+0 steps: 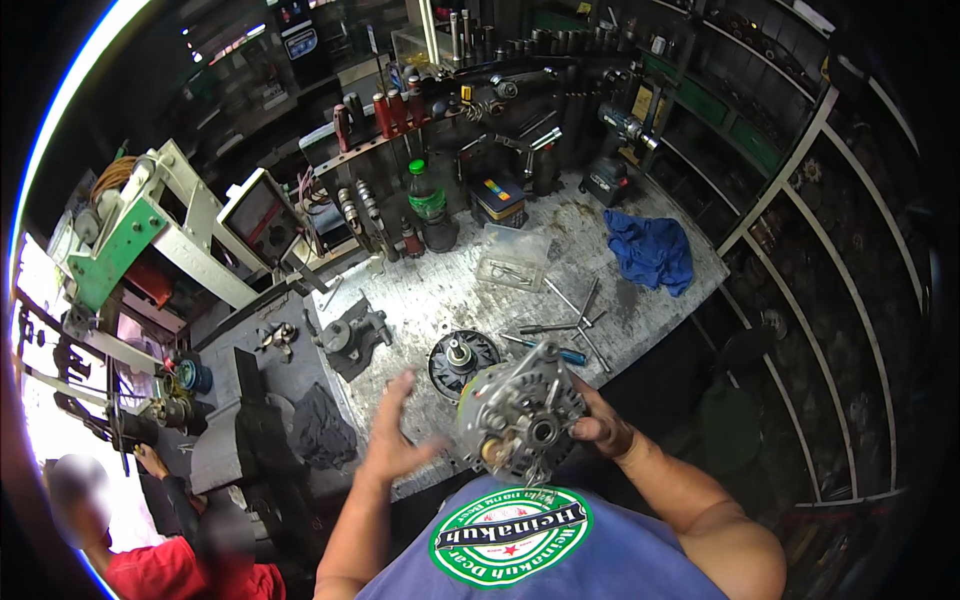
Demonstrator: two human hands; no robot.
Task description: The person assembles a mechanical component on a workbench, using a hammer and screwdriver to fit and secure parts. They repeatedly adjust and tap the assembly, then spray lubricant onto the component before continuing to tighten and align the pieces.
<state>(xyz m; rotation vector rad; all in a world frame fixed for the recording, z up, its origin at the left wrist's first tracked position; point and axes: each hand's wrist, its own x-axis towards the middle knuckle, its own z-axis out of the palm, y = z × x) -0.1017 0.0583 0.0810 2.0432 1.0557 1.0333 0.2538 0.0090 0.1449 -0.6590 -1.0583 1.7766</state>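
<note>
My right hand (604, 424) grips a grey metal alternator (520, 412), holding it up over the near edge of the metal workbench (430, 300). Its round end plate with a central bearing faces me. My left hand (393, 436) hovers just left of it, fingers spread, holding nothing. A round black rotor part (461, 360) with a short shaft lies on the bench right behind the alternator. Long socket extensions and a blue-handled screwdriver (560, 352) lie to the right of that part.
A blue rag (652, 250), a clear plastic box (513, 257), a green-capped bottle (428, 200), a dark housing part (352, 338) and a cordless drill (620, 150) stand on the bench. A green-and-white press (140, 225) is at left. A person in red (170, 565) sits lower left.
</note>
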